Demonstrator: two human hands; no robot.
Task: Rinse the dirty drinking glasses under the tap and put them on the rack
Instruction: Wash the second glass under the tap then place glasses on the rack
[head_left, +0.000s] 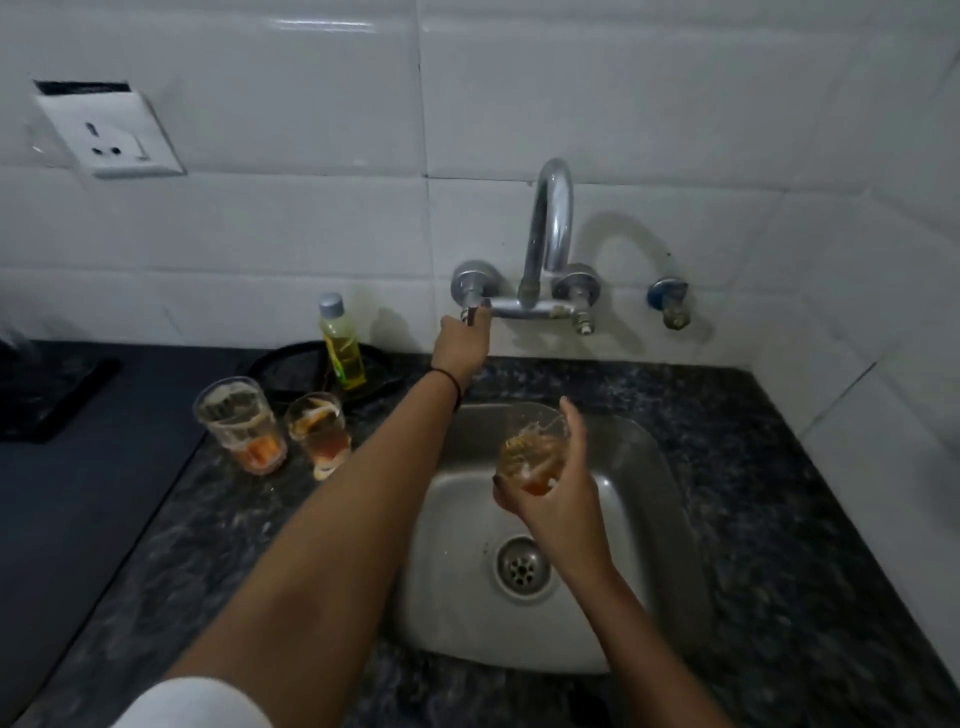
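My right hand (558, 499) holds a dirty glass (532, 457) with orange residue over the steel sink (649, 467), tilted towards me. My left hand (462, 343) reaches to the wall and grips the left tap handle (474, 312) of the chrome tap (550, 228). No water stream shows under the spout. Two more dirty glasses stand on the counter left of the sink: a taller one (241, 423) and a shorter one (319, 434), both with orange dregs. No rack is in view.
A yellow liquid bottle (342, 343) stands on a dark round plate (291, 364) behind the glasses. A dark stovetop (47, 395) lies at far left. A small blue valve (672, 301) juts from the tiled wall. The drain (522, 566) sits mid-sink.
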